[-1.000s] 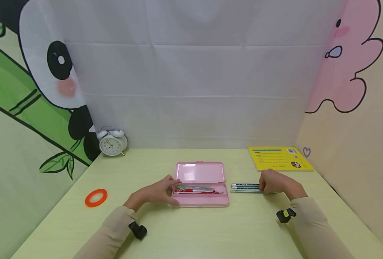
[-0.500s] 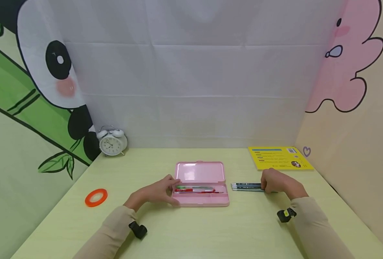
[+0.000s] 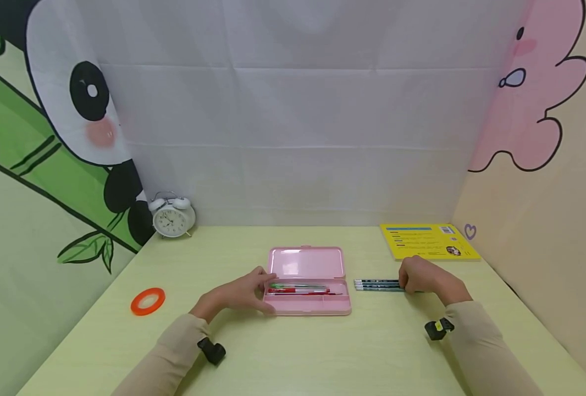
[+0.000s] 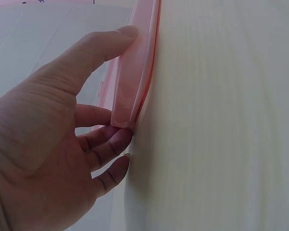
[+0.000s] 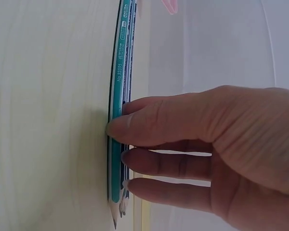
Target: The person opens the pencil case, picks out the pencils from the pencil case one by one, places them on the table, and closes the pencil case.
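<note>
An open pink pencil case [image 3: 305, 263] lies on the table, its lid tipped back. Several pens [image 3: 298, 291], red and green among them, lie in its tray. My left hand [image 3: 238, 291] holds the case's left end; the left wrist view has the thumb on the front wall of the case [image 4: 131, 86] and the other fingers about its end. Right of the case, several dark green and blue pencils [image 3: 376, 285] lie side by side on the table. My right hand [image 3: 425, 279] pinches them near their sharpened ends, thumb against the green pencil [image 5: 118, 86] in the right wrist view.
An orange ring-shaped roll of tape [image 3: 147, 301] lies at the left. At the back left stands a white alarm clock [image 3: 172, 218]. A yellow book [image 3: 429, 242] lies at the back right, behind my right hand. A pale cloth [image 3: 293, 137] closes off the table's far side.
The nearest pencil has shifted back against the others, so the bundle is tighter. My right hand has moved very slightly back and right. The left hand and the case have stayed put.
</note>
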The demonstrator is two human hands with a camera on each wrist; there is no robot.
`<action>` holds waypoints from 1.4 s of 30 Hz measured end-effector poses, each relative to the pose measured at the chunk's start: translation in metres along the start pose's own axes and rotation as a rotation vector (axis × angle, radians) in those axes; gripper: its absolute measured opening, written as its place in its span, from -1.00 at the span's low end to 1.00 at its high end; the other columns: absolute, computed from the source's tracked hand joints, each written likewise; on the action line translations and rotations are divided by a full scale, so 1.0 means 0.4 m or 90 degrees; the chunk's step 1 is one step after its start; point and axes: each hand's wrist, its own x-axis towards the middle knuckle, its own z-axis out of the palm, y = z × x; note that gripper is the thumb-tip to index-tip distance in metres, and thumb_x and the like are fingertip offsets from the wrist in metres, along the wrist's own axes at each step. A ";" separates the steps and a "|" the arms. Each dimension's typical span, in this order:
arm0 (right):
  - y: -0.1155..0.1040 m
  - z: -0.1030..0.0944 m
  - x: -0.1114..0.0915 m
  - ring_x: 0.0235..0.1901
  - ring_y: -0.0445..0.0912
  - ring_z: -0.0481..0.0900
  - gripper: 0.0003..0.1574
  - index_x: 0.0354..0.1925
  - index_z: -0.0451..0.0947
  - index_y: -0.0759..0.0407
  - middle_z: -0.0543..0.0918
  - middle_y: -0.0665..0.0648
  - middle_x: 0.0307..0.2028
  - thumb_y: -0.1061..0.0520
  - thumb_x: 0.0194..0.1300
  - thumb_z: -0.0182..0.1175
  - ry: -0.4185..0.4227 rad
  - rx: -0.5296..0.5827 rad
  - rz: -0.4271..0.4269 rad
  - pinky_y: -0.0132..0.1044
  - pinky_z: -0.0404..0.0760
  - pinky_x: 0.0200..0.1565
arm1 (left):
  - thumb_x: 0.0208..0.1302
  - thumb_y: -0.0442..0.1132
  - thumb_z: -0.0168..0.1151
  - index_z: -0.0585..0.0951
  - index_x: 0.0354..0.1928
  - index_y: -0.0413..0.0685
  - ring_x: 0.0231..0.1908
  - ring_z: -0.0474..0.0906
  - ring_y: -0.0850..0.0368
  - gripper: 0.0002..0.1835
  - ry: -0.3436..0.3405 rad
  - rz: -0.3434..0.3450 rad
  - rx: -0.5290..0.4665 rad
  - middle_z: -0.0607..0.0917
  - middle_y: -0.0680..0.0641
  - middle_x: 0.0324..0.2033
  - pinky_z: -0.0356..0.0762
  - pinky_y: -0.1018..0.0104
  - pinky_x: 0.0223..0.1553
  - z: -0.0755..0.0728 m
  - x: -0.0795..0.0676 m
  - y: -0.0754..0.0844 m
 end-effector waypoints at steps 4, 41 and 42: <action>0.002 0.002 0.003 -0.34 -0.03 0.48 -0.74 -0.35 0.75 0.09 0.61 0.02 -0.39 0.44 0.10 0.36 0.006 -0.003 0.004 -0.16 0.55 -0.21 | 0.07 0.06 0.53 0.22 0.50 -0.23 0.02 0.31 0.06 0.05 0.000 0.003 -0.003 0.33 -0.06 -0.04 0.36 0.12 0.02 0.001 0.002 -0.002; -0.004 0.007 0.006 -0.34 -0.04 0.47 -0.76 -0.33 0.73 0.10 0.59 0.02 -0.39 0.42 0.14 0.33 0.015 -0.016 -0.008 -0.14 0.53 -0.20 | 0.07 0.04 0.53 0.23 0.50 -0.25 0.03 0.29 0.06 0.05 0.000 0.003 -0.011 0.33 -0.05 -0.06 0.36 0.13 0.02 0.000 0.001 -0.001; -0.004 0.007 0.006 -0.34 -0.04 0.47 -0.76 -0.33 0.73 0.10 0.59 0.02 -0.39 0.42 0.13 0.33 0.015 -0.017 -0.008 -0.14 0.53 -0.20 | 0.06 0.04 0.54 0.22 0.50 -0.26 0.03 0.29 0.06 0.05 0.000 0.003 -0.012 0.33 -0.05 -0.06 0.36 0.13 0.01 0.000 0.002 -0.001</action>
